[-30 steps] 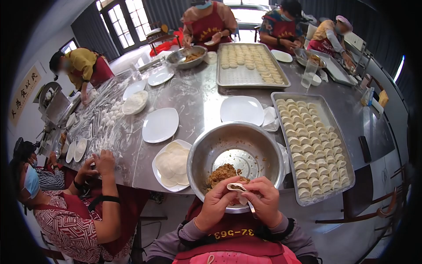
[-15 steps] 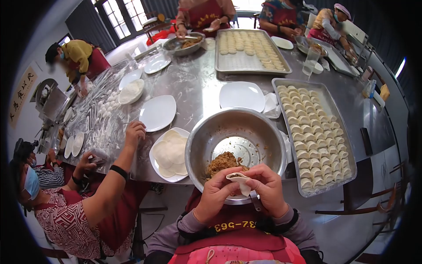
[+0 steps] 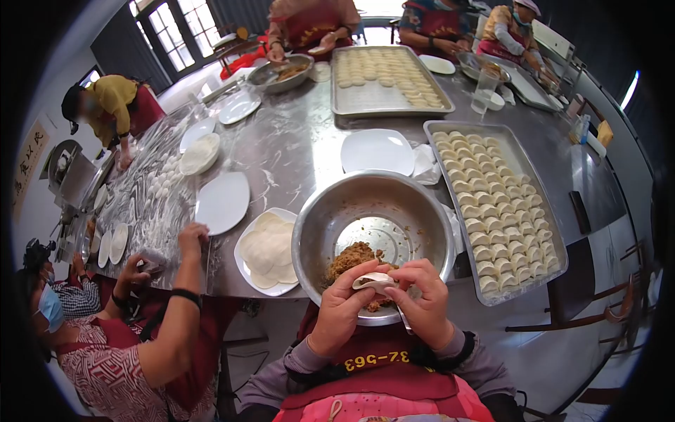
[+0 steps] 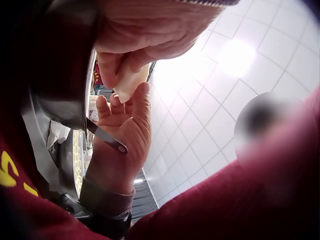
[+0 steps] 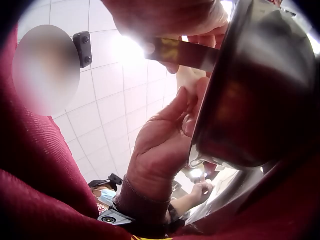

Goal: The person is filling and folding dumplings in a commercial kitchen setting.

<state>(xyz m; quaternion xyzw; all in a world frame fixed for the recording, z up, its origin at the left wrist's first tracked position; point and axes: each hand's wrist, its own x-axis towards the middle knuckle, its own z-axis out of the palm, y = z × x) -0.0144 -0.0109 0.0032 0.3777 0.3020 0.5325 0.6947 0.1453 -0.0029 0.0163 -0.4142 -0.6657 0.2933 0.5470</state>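
Note:
Over the near rim of a steel bowl (image 3: 302, 232), both hands pinch one half-folded dumpling (image 3: 375, 283). Its mouth gapes and dark filling shows inside. My left hand (image 3: 339, 313) holds it from the left with thumb and fingers. From the other side, my right hand (image 3: 425, 304) pinches the wrapper's edge. A flat metal handle (image 4: 107, 136) with a hole in its end lies along the right palm in the left wrist view; the right wrist view shows the handle (image 5: 182, 54) too. Brown minced filling (image 3: 354, 260) is heaped in the bowl, partly behind the fingers.
Left of the bowl, a plate (image 3: 242, 271) bears stacked round wrappers (image 3: 268, 250). A tray (image 3: 517, 155) with rows of dumplings stands at right. White plates (image 3: 378, 151) and another dumpling tray (image 3: 390, 110) lie beyond. Other people work around the table; one person's arm (image 3: 176, 316) is at left.
The dumpling has tilted, so its gaping mouth shows more filling than half a second ago. The person at left reached forward, then drew that hand back. The head view has shifted.

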